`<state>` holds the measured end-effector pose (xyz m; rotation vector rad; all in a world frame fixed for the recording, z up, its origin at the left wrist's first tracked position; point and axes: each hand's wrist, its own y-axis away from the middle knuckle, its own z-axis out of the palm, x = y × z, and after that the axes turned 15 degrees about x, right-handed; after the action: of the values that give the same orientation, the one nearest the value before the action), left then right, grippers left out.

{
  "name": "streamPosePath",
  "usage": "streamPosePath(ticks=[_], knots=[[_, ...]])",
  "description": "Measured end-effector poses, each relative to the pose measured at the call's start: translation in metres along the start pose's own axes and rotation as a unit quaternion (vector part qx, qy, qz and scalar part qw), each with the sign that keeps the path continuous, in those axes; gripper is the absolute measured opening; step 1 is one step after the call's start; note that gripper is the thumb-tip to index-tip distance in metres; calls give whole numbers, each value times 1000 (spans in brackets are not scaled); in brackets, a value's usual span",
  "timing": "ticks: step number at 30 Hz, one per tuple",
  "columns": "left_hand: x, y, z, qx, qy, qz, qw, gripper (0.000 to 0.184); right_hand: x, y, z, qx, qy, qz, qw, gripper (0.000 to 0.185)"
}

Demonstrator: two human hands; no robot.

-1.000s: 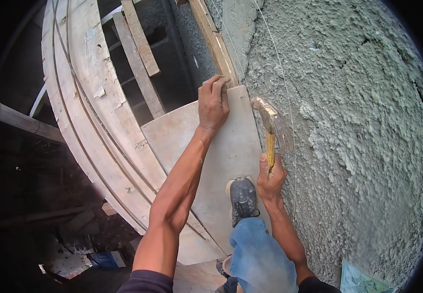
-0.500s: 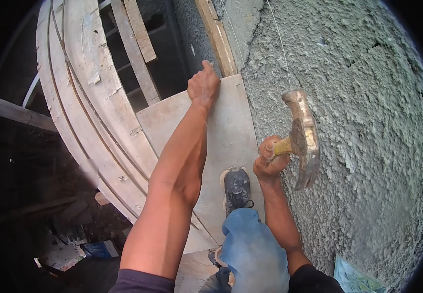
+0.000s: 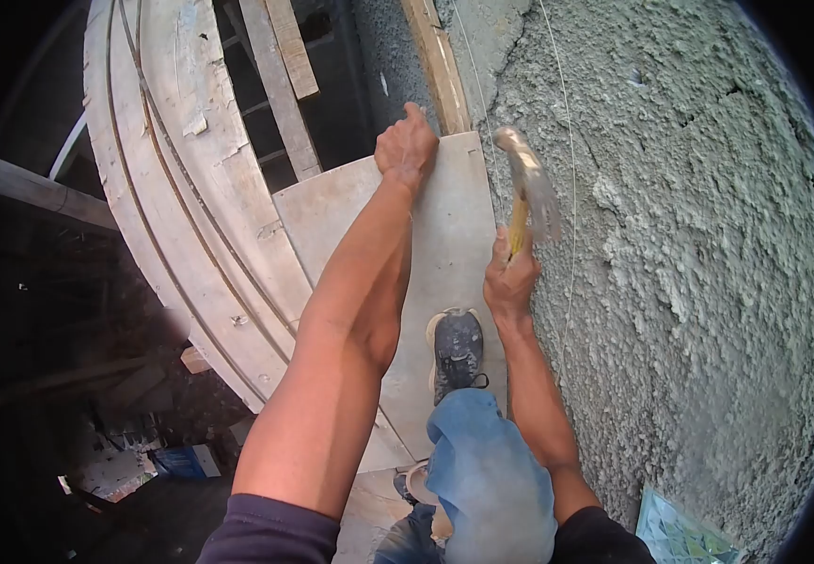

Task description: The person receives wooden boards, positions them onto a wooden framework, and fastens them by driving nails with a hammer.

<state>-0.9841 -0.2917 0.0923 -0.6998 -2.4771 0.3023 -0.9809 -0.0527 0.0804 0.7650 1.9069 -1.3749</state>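
My right hand (image 3: 512, 279) is wrapped round the yellow handle of a claw hammer (image 3: 531, 183). The worn metal head is raised above the right edge of a pale flat board (image 3: 454, 249), close to the rough wall, and looks slightly blurred. At the board's far edge, beside the end of a wooden batten (image 3: 440, 70), rests my left hand (image 3: 409, 148) with its fingers curled. Whatever those fingers may pinch is hidden from this angle. A dark shoe (image 3: 457, 348) stands on the board, below a knee in blue jeans.
Rough grey plaster wall (image 3: 679, 235) fills the right side, with thin strings along it. On the left, curved wooden planks (image 3: 209, 207) carry long rods (image 3: 148, 113). Dark gaps open between loose wood strips (image 3: 280, 103). A clear patterned sheet (image 3: 679, 531) leans low at right.
The hammer has swung up and left, towards the board's far end, and its head has turned. My left hand stays at the board's edge. The whole view has shifted slightly.
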Motion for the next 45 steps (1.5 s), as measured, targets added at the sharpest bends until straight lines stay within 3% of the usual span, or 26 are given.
streamPosePath(ticks=[1, 5, 6, 7, 9, 11, 12, 13, 14, 18, 20, 23, 25, 27, 29, 30, 31, 33, 34, 35, 37, 39, 43, 45], knots=[[2, -3, -2, 3, 0, -1, 1000, 34, 5, 0, 7, -96, 211, 118, 965, 38], [0, -7, 0, 4, -18, -2, 1000, 30, -31, -2, -18, -24, 153, 94, 983, 31], [4, -9, -6, 6, -7, 1, 1000, 27, -47, -1, -22, 32, 79, 44, 995, 32], [2, -3, -4, 1, 2, 1, 1000, 25, -47, 0, -29, 26, 86, 51, 995, 32], [2, -5, 0, 5, 1, -1, 1000, 24, -39, -10, -30, 64, -160, -65, 983, 32], [2, -2, -5, 4, 7, -5, 1000, 24, 5, 11, 3, 105, -181, -112, 971, 34], [6, -1, -7, 11, 12, -2, 1000, 24, 20, 15, 10, 18, 14, -12, 1000, 34], [7, 3, -5, 1, 12, -7, 1000, 23, 25, 11, 15, -66, 206, 90, 972, 33], [6, -5, -10, -3, 9, -12, 1000, 23, 6, 4, 6, -82, 202, 143, 965, 34], [2, -2, -3, 11, 6, -1, 1000, 24, -31, 12, -21, -10, 91, 74, 993, 37], [0, 3, 3, 1, 3, 0, 1000, 25, -23, 10, -19, 58, -132, -27, 989, 32], [3, 5, -9, 2, 13, -9, 1000, 27, 23, 24, 0, 67, -111, -28, 991, 34], [3, -3, -5, 14, 21, -15, 1000, 27, 25, 11, 18, -45, 193, 106, 974, 33], [5, -19, -7, 35, 21, -9, 999, 27, -9, -4, 1, -66, 172, 82, 979, 29], [0, 2, -1, 9, 9, -16, 1000, 28, -39, 6, -17, -15, 89, 64, 994, 38], [1, 0, -2, 17, 14, -12, 1000, 28, -42, 9, -17, 34, 1, 51, 998, 35], [3, 0, -4, 26, 19, -6, 999, 28, -28, 12, -12, 30, 3, 61, 998, 35], [1, 6, -5, 23, 10, -7, 1000, 28, 13, 10, 6, 88, -72, -102, 988, 36], [1, 10, -4, 26, 16, -8, 1000, 28, 10, 12, 15, 14, 108, 54, 993, 40], [3, 1, -5, 40, 24, -6, 999, 27, 9, 4, 15, 19, 102, 43, 994, 40], [5, -2, -1, 46, 22, 0, 999, 27, 5, 3, 5, -93, 194, 145, 966, 31], [1, -3, 3, 35, 12, -10, 999, 27, -6, 6, -6, -92, 146, 134, 976, 35], [1, 5, -4, 35, 33, -14, 999, 29, 7, 16, 3, 26, 24, 67, 997, 39], [2, 4, -7, 63, 75, -21, 995, 29, 25, 7, 20, -124, 220, 147, 956, 36]])
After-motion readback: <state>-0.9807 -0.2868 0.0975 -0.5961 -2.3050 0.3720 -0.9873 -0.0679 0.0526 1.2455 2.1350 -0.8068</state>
